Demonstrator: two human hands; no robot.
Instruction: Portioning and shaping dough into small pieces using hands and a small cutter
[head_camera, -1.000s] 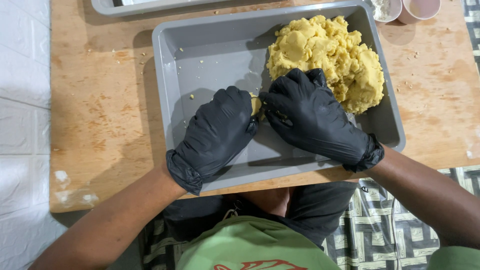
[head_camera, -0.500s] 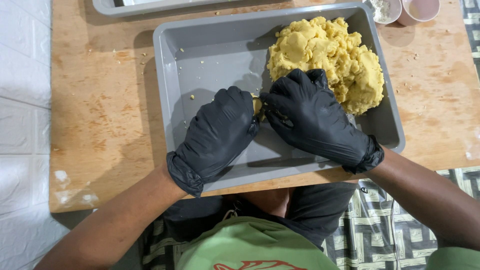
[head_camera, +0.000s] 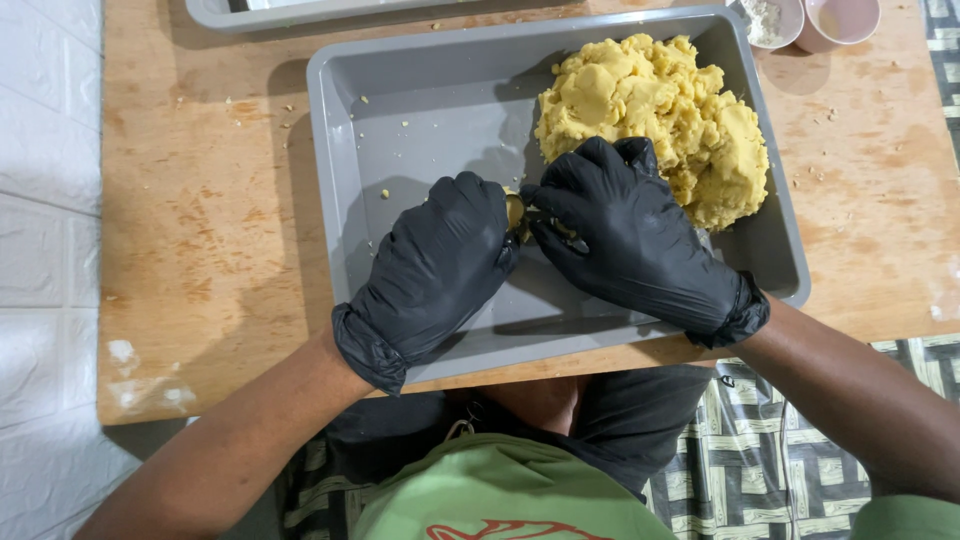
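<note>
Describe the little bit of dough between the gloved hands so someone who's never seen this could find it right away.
Start at the grey tray on the wooden table. Over its middle, the left hand and right hand, both in black gloves, meet fingertip to fingertip. The small dough piece is pinched between them, apart from the big yellow dough mound behind it.
</note>
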